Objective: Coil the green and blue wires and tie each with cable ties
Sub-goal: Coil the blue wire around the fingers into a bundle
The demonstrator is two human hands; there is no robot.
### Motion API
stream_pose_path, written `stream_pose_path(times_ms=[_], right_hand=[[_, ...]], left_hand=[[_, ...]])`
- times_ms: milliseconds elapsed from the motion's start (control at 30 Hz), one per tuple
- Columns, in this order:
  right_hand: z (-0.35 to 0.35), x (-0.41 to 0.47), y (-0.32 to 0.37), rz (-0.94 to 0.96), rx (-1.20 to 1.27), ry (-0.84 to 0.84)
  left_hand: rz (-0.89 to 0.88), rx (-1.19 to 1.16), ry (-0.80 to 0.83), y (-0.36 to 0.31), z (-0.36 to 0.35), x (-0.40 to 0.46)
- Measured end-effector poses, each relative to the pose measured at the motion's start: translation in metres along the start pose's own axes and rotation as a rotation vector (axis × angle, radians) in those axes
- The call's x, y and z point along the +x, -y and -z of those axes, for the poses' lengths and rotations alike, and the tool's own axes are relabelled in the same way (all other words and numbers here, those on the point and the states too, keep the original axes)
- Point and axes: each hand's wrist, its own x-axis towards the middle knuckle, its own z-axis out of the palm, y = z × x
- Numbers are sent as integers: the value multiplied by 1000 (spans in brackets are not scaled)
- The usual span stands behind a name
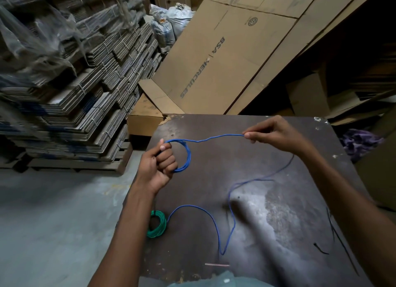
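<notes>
Setting: stacked flattened cartons are seen on the left, and large cardboard sheets are leaned up beyond the far edge of a dark, worn worktop.
Left hand fingers: they are curled tight round one side of a small coil of blue wire, with the thumb laid over the top of the loops.
Left hand: the left hand is held above the worktop's left edge, toward the far left corner, with the forearm running back toward the near edge.
Right hand fingers: the blue wire is pinched between thumb and fingertips, the other fingers being curled in.
Right hand: the right hand is raised near the far edge, well apart from the left one.
Blue wire between the hands: a single strand is stretched from the coil across to the pinch, slightly wavy.
Blue wire, loose part: from under the right hand the rest is trailed down over the middle of the worktop in open bends toward the near edge, ending just beside the green coil.
Green wire: a finished coil of green wire is laid at the left edge, partly hidden by the left forearm.
Cable ties: thin black cable ties are laid near the right edge.
Cloth: a purple cloth is bundled off the worktop's right side.
</notes>
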Motion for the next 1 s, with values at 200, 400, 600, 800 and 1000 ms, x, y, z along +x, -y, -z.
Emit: stream_pose_path(times_ms=[200,400,600,800,1000], right_hand=[[-56,-8,-8,182,-352,-110],[-104,-19,22,417,-749,21],[-120,-4,68,539,-651,227],[-115,27,79,460,-276,120],[-106,39,65,181,-69,-60]], left_hand=[[-221,-184,-84,-2,2,8],[-347,66,-302,13,-4,18],[-362,403,-385,31,-13,28],[-294,546,-308,51,-29,26],[-78,342,-132,57,-25,19]])
